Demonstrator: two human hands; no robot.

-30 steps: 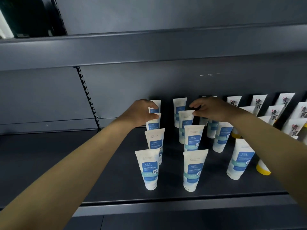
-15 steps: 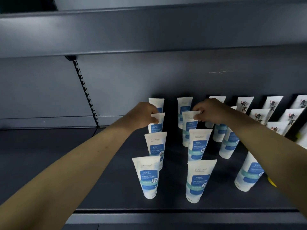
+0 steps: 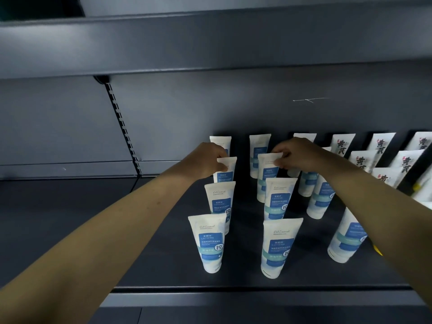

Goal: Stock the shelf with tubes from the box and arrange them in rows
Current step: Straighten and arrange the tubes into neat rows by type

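Little has shifted in the last second: both hands stay on the same two tubes. The left hand (image 3: 205, 163) has its grip pinched on the flat top edge of the left-row tube (image 3: 225, 175), second from the back. The right hand (image 3: 297, 155) pinches the middle-row tube (image 3: 268, 174) likewise. Both tubes stand upright on the dark shelf (image 3: 70, 218) among other blue-labelled tubes (image 3: 278, 246), with black-lettered tubes (image 3: 383, 146) to the right.

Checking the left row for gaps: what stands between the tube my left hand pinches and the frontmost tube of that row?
One upright blue-label tube, as the head view shows.
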